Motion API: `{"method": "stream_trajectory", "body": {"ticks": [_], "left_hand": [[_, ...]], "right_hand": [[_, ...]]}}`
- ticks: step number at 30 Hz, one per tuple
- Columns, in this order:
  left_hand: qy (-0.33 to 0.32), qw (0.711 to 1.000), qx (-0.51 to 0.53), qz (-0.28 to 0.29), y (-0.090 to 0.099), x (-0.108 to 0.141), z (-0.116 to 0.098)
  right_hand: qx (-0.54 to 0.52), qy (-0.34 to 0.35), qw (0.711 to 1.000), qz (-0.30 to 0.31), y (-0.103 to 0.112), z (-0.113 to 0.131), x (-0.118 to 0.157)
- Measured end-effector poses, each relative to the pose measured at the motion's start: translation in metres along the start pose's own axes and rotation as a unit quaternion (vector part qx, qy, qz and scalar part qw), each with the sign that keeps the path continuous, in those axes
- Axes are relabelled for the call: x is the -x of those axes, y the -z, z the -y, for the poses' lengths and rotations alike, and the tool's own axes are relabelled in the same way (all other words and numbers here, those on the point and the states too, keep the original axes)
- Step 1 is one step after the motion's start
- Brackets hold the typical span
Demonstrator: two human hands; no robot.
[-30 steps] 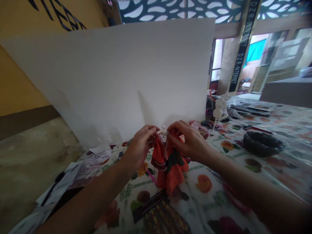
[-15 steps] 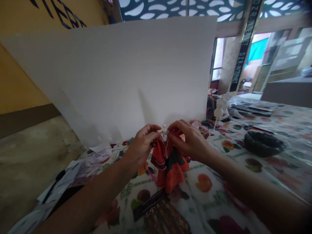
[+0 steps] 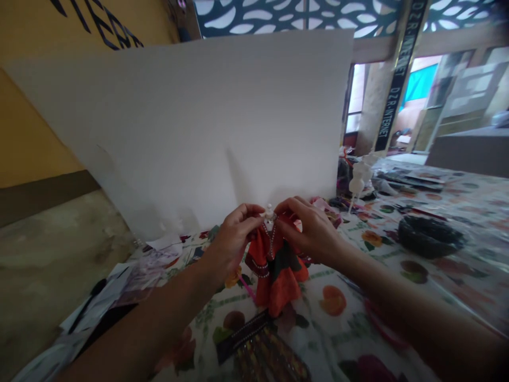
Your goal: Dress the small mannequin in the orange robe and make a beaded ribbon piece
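Observation:
A small white doll mannequin [image 3: 269, 213] stands upright on the table, wearing a red-orange doll dress [image 3: 280, 286] with a dark patch and beaded white trim along the V neckline. My left hand [image 3: 238, 233] pinches the dress at the shoulder on the left of the mannequin's neck. On the other shoulder, my right hand [image 3: 308, 228] is closed on the cloth between thumb and fingers. In front of the dress lies a dark piece of fabric [image 3: 274, 353] with a beaded band and glittery gold strips.
A white board [image 3: 207, 122] rises behind the dress. To the right stand another white mannequin [image 3: 358, 180] and a black bowl-like object [image 3: 431, 234]. Papers [image 3: 147, 276] and a dark-handled tool [image 3: 89, 302] lie at left on the floral tablecloth [image 3: 334, 329].
Both hands keep their hold at the shoulders. My left fingers have shifted very slightly along the neckline; the dress barely moves.

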State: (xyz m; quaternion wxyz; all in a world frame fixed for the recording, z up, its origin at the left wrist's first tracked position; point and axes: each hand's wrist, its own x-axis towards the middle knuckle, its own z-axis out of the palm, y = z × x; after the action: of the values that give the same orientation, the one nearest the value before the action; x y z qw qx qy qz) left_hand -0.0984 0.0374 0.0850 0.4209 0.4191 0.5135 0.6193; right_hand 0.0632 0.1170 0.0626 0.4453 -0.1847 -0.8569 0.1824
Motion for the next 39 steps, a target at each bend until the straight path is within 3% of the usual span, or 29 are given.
{"method": "stream_trajectory", "body": {"ticks": [5,11,16,29,32,39], "left_hand": [[-0.021,0.999,0.017,0.017,0.011,0.007,0.013],[-0.064,0.991,-0.109,0.044,0.028,0.011,0.023],[-0.095,0.976,-0.192,0.027,0.028,0.009,0.021],[-0.147,0.955,-0.257,0.008,0.029,0.010,0.012],[-0.177,0.938,-0.297,-0.010,0.026,0.015,0.010],[-0.289,0.864,-0.409,-0.054,0.020,0.023,0.003]], "right_hand": [[0.004,0.000,1.000,-0.004,0.003,0.000,0.001],[0.006,0.001,1.000,0.002,0.005,0.001,0.003],[0.015,0.003,1.000,0.011,0.007,0.002,0.005],[0.040,0.016,0.999,-0.017,0.011,-0.002,0.005],[0.030,0.010,0.999,-0.016,0.013,0.001,0.004],[0.042,0.011,0.999,-0.021,0.017,0.007,0.001]]}}
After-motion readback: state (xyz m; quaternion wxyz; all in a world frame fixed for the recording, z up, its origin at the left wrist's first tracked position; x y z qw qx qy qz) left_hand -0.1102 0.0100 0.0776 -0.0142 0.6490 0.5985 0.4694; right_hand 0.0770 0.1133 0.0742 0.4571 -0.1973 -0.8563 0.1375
